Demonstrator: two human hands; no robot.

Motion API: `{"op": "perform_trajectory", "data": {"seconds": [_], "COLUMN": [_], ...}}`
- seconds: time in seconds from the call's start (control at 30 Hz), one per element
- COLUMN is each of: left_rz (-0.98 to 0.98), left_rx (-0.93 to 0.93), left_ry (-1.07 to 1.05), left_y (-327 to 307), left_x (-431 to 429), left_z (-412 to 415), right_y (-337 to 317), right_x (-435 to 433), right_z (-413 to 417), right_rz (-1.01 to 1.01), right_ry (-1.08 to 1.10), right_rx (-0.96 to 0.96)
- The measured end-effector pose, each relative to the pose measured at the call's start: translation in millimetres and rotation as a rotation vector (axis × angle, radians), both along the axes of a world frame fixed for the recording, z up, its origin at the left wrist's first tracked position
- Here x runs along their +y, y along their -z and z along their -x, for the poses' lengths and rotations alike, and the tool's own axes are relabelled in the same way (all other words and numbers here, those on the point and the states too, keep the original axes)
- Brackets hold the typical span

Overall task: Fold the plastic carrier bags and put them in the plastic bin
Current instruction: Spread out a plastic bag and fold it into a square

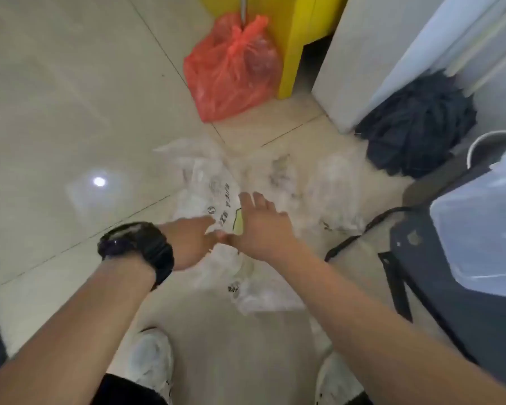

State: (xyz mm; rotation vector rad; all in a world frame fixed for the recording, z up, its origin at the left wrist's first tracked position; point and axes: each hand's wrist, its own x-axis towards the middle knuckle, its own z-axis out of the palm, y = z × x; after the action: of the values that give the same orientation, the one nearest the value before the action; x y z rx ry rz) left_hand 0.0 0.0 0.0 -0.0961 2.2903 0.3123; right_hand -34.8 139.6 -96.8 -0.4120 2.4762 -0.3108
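I see my left hand [192, 244] and right hand [260, 226] open, fingers straight, over the printed carrier bag [200, 185] stretching toward twelve o'clock.

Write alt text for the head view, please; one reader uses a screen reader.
Both hands reach down to crumpled white carrier bags on a tiled floor: the right hand with fingers spread, the left hand, black watch on its wrist, at a printed bag. A clear plastic bin is at the right edge, a red bag farther back.

Motion blur, haze; lamp glare on floor [56, 97].
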Motion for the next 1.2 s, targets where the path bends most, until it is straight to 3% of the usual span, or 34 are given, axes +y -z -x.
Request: {"op": "perform_trajectory", "data": {"seconds": [0.1, 0.17, 0.23, 0.3, 0.37, 0.43, 0.5, 0.6, 0.7, 0.77, 0.83, 0.9, 0.93, 0.97, 1.07, 1.2], "left_rz": [0.149, 0.197, 0.17, 0.121, 0.047, -0.123, -0.455, -1.01, -1.09, -1.076, -1.065, -1.028, -0.995, -0.967, -0.858, -0.794], "left_rx": [0.265, 0.268, 0.286, 0.39, 0.433, 0.485, 0.529, 0.528, 0.702, 0.746, 0.641, 0.484, 0.498, 0.589, 0.91, 0.912], "left_ry": [-0.068, -0.052, -0.063, -0.146, -0.23, -0.346, -0.528, -0.7, -0.564, -0.534, -0.464, -0.346, -0.289, -0.239, -0.178, 0.018], "left_y": [7, -2, -6, -19, -35, -49, -67, -97, -109, -115, -125, -134, -138, -140, -139, -139], "left_x": [-28, -38, -48, -60, -68, -70, -61, -41, -26, -18, -7, 7, 13, 17, 14, 7], "left_z": [21, 16, 4, -4, -18, -31, -42, -66, -88, -94, -100, -104, -106, -104, -89, -79], "right_y": [55, 85, 90, 54, -1, -61, -115, -166, -197, -209, -212, -205, -201, -199, -202, -213], "right_x": [-35, -43, -43, -36, -22, -9, 11, 47, 70, 76, 75, 70, 69, 68, 75, 105], "right_z": [8, -4, -5, 7, 16, 10, -22, -89, -127, -133, -138, -147, -150, -152, -141, -105], "right_rz": [-0.16, -0.177, -0.098, 0.031, 0.302, 0.687, 0.932, 0.94, 0.748, 0.827, 0.932, 0.899, 0.852, 0.822, 0.847, 1.048], "right_ry": [-0.111, -0.146, -0.071, 0.12, 0.303, 0.363, 0.324, 0.209, 0.087, 0.198, 0.322, 0.459, 0.505, 0.504, 0.328, 0.599], "right_rx": [-0.001, 0.035, 0.179, 0.303, 0.296, 0.269, 0.274, 0.234, 0.147, 0.165, 0.306, 0.542, 0.633, 0.643, 0.427, 0.539]}}
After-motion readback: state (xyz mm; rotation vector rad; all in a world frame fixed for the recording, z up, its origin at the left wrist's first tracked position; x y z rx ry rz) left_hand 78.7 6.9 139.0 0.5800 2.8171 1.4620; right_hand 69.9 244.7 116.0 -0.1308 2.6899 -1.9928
